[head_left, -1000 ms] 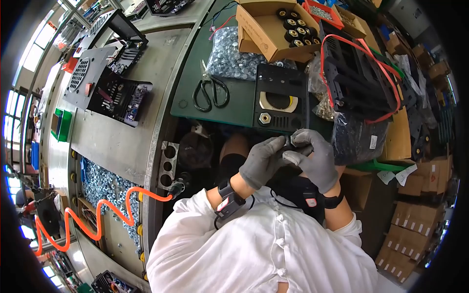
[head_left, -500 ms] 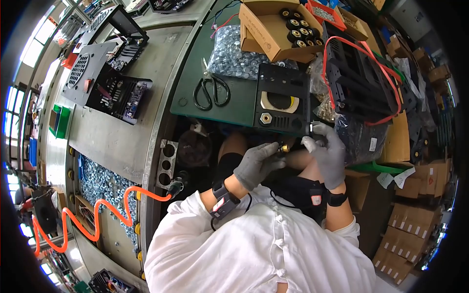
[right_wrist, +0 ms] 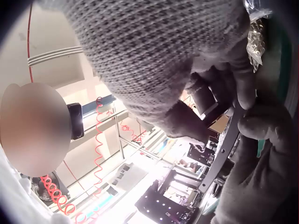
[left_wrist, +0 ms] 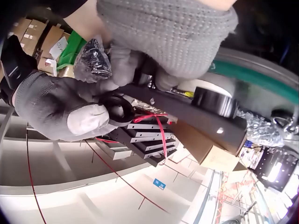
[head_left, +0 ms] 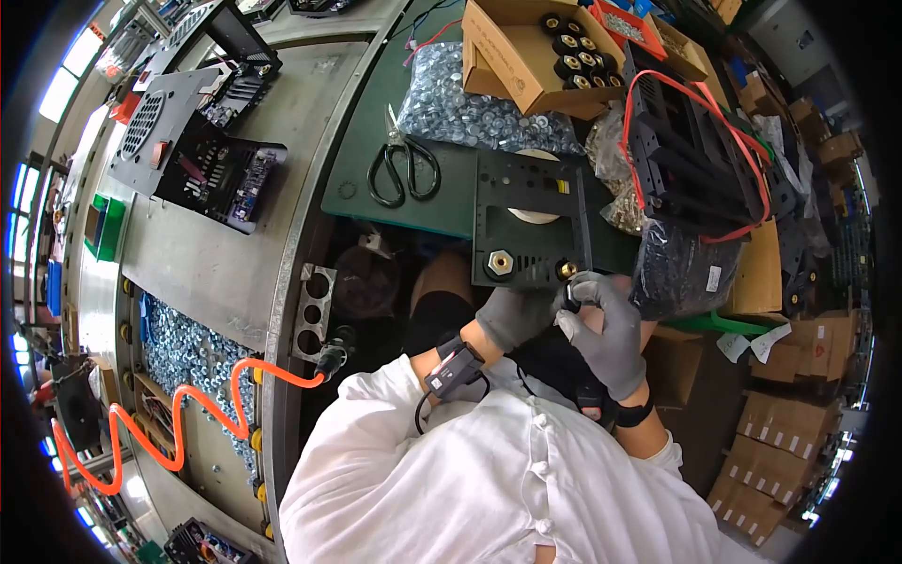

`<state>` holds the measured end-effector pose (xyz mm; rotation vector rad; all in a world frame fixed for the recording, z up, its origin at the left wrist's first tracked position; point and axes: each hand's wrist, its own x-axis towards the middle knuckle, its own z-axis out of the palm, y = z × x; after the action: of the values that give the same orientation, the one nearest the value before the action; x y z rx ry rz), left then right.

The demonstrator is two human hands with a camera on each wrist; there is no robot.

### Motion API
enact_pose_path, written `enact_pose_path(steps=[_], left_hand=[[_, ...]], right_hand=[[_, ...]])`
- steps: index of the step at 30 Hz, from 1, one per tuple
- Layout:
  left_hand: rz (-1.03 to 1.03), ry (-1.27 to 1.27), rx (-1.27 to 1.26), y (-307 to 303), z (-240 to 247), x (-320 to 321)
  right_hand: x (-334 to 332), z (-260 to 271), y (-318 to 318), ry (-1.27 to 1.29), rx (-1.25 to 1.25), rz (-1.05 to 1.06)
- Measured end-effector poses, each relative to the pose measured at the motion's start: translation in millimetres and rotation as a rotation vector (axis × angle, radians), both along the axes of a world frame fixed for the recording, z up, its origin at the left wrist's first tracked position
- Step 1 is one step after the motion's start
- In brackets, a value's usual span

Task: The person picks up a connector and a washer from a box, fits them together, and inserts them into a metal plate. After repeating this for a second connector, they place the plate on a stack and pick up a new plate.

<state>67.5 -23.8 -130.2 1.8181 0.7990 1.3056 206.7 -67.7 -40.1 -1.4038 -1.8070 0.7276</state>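
A black metal plate (head_left: 526, 193) overhangs the front of the green table. A hex nut (head_left: 499, 263) sits at its left front corner, and a brass fitting (head_left: 567, 270) stands at its right front corner. My grey-gloved left hand (head_left: 515, 318) reaches below this edge, fingertips hidden from above; in the left wrist view its fingers (left_wrist: 124, 65) grip the fitting's dark base against the plate. My right hand (head_left: 606, 343) pinches a black ring-shaped part (left_wrist: 116, 110) just in front of the brass fitting. A black round foot (left_wrist: 215, 101) shows farther along the plate.
Black-handled scissors (head_left: 404, 174) lie left of the plate. Behind it are a bag of metal nuts (head_left: 470, 108) and a carton (head_left: 507, 56) of black round feet. Strapped black frames (head_left: 691, 150) are at right. An orange coiled hose (head_left: 183, 423) hangs at left.
My left hand has brought the brass fitting from in front of the plate to its right front corner. The plate has shifted toward me. My right hand has moved left with the black ring-shaped part.
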Motion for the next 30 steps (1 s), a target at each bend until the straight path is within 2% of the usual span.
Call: enact_pose_path(steps=[4,6,7,9,10,12,13,15,16,17,19,20,22,23,24,25,26,27,28,29,30], left_hand=[[-0.047,0.138,-0.037,-6,-16,-6],[0.099,0.502,0.173,-8,-16,-9],[0.102,0.503,0.172,-8,-14,-11],[-0.032,0.183,-0.132,-7,-5,-15],[-0.032,0.182,-0.132,-7,2,-19],[-0.7,-1.043,-0.901,-7,14,-29],[-0.699,-1.043,-0.9,-6,12,-29],[-0.529,-0.948,-0.963,-6,6,-28],[-0.402,-0.915,-1.108,-6,5,-22],[-0.401,-0.918,-1.106,-9,-2,-22],[0.001,-0.229,-0.387,-16,-11,-22],[0.007,-0.152,-0.394,-17,-16,-23],[-0.031,-0.231,-0.359,-20,-4,-24],[-0.073,-0.305,-0.325,-23,2,-24],[-0.182,-0.628,-0.758,-31,8,-23],[-0.18,-0.632,-0.757,-31,14,-24],[-0.186,-0.605,-0.727,-30,22,-27],[-0.189,-0.579,-0.698,-31,25,-29],[-0.046,-0.282,-0.232,-30,14,-30],[-0.038,-0.285,-0.232,-32,12,-33],[-0.014,-0.172,-0.165,-33,13,-38]], right_hand=[[-3,-1,-5,0.098,-0.048,-0.053],[-9,0,-6,0.193,-0.078,-0.067],[-11,2,-6,0.288,-0.11,-0.083],[-11,8,0,0.201,-0.036,-0.05],[-10,10,3,0.113,0.039,-0.018],[-8,11,8,0.081,0.057,0.016],[-8,11,10,0.049,0.074,0.051],[-11,11,13,0.008,0.111,0.094],[-12,11,14,-0.034,0.15,0.129],[-13,10,14,-0.036,0.15,0.132],[-14,7,16,-0.103,0.178,0.177],[-13,11,16,-0.107,0.179,0.18],[-13,20,13,0.112,-0.107,0.008],[-14,21,14,0.109,-0.112,0.011],[-15,22,18,-0.002,0.045,-0.021],[-15,25,23,-0.112,0.206,-0.054],[-17,30,27,-0.261,0.312,0.023],[-20,33,27,-0.262,0.311,0.028],[-22,35,27,-0.351,0.293,0.055],[-25,37,27,-0.439,0.275,0.084],[-27,41,28,-0.418,0.305,0.1]])
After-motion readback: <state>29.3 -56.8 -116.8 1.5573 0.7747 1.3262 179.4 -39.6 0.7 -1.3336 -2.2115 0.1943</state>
